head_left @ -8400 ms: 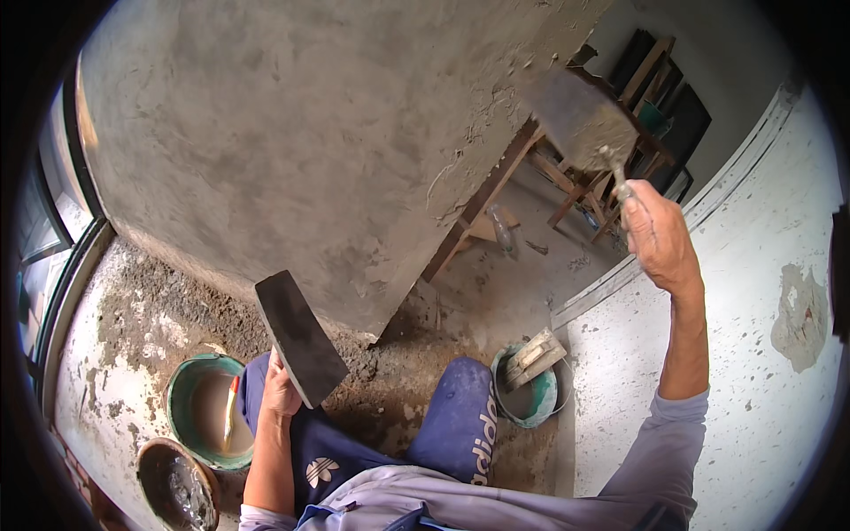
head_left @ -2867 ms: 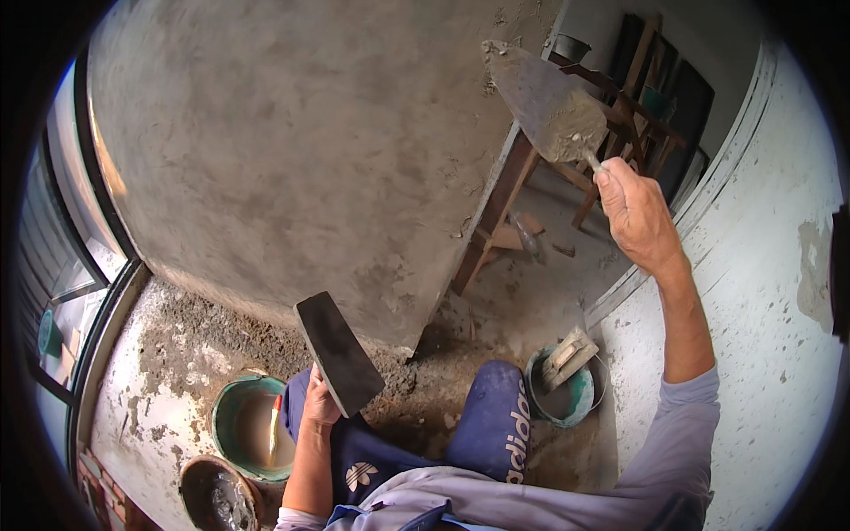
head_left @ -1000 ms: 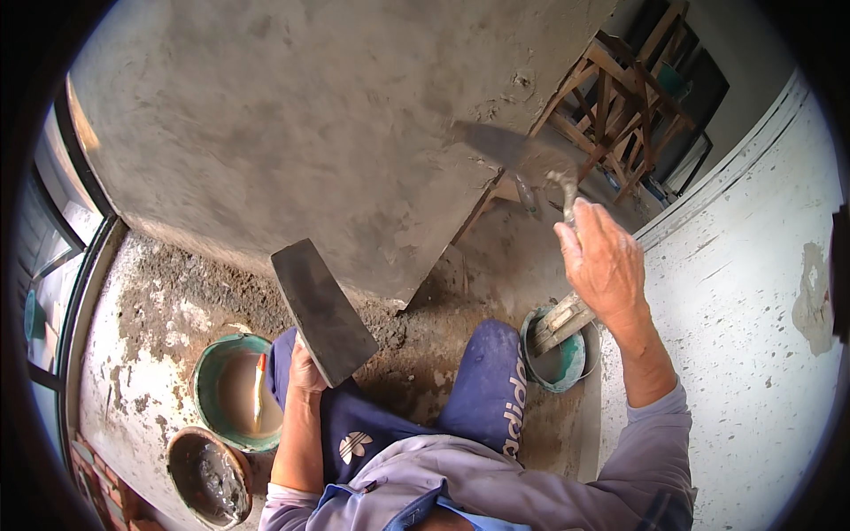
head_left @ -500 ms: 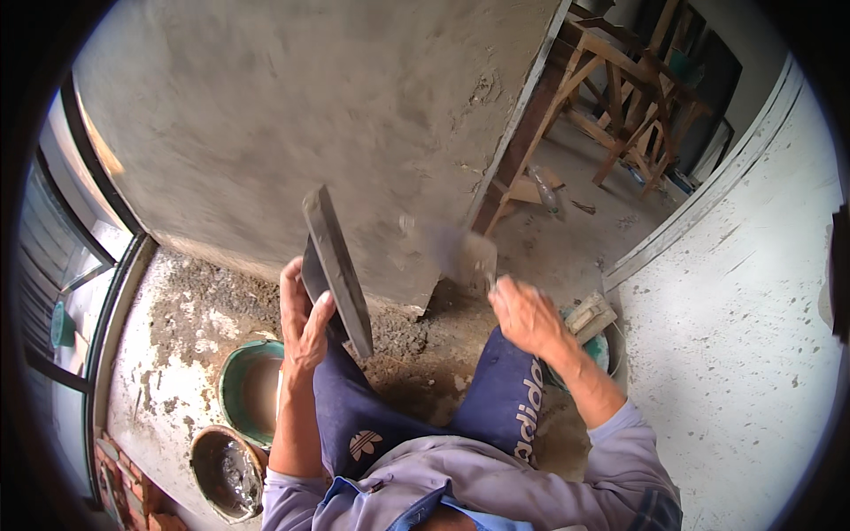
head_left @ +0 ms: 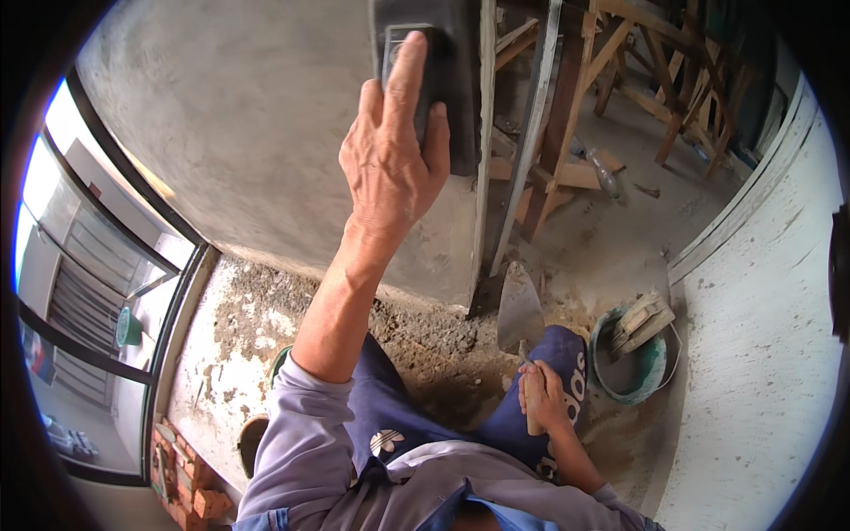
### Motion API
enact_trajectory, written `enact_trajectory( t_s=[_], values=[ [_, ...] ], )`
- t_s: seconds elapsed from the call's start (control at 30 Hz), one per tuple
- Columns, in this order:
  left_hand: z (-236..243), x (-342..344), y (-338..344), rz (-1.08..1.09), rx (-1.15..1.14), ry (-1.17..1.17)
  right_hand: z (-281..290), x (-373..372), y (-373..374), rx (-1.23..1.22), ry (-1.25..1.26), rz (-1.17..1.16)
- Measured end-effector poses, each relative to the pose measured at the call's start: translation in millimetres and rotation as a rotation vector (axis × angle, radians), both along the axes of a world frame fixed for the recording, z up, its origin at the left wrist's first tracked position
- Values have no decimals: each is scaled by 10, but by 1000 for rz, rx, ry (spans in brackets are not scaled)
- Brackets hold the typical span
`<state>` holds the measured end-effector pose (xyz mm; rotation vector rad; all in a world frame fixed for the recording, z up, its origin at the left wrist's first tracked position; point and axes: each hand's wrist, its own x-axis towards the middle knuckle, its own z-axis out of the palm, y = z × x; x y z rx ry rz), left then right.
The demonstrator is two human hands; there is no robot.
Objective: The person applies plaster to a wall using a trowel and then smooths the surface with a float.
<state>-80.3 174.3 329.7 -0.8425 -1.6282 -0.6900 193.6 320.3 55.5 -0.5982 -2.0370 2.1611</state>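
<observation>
My left hand point(head_left: 394, 159) is stretched up to the wall and closed round the handle of a dark plastering float point(head_left: 456, 115). The float lies against the grey plastered wall point(head_left: 239, 133), close to its right-hand vertical edge. Low by my right knee, my right hand point(head_left: 544, 398) grips the wooden handle of a pointed trowel point(head_left: 520, 310). The trowel's blade points away from me and a thin grey film covers it. My left fingers hide part of the float's handle.
At right a green bucket point(head_left: 660, 363) holds water, with a wooden float point(head_left: 642, 326) across its rim. Another bucket point(head_left: 252, 442) stands by my left elbow. Bricks point(head_left: 181, 478) are stacked lower left. Wooden trestles point(head_left: 664, 97) and a plastic bottle point(head_left: 605, 173) are beyond the doorway.
My left hand has raised the float from above my lap onto the wall by its edge. My right hand has lowered the trowel toward my right knee. The view has shifted.
</observation>
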Motion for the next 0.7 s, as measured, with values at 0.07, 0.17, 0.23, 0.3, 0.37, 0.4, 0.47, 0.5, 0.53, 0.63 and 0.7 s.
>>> enact_trajectory(
  t_s=[0.07,0.17,0.23,0.3,0.37,0.4,0.47,0.5,0.53,0.63,0.7],
  values=[
    [-144,-16,21,7,0,-69,5,-4,-24,-80,26,1],
    [-486,-11,2,-24,-42,-24,-91,-49,-29,-136,-10,-34],
    [-1166,53,-106,-13,-148,-218,-215,-107,7,-163,82,-30],
    [-1824,266,-314,44,-265,-462,-217,-136,6,-228,154,-8],
    [-1862,375,-464,37,-284,-554,-225,-165,37,-241,154,-57],
    [-1738,344,-510,28,-237,-497,-245,-170,67,-235,166,-75],
    [-1244,242,-584,-1,-139,-255,-280,-154,48,-255,161,-122],
    [-753,121,-543,-26,-80,-62,-244,-150,31,-255,146,-107],
    [-319,116,-474,-35,-56,-61,-168,-176,51,-250,141,-108],
    [534,86,-305,-52,-32,27,-127,-197,55,-301,131,-102],
    [645,152,-126,13,-86,-28,-173,-207,37,-338,126,-96]
  ],
)
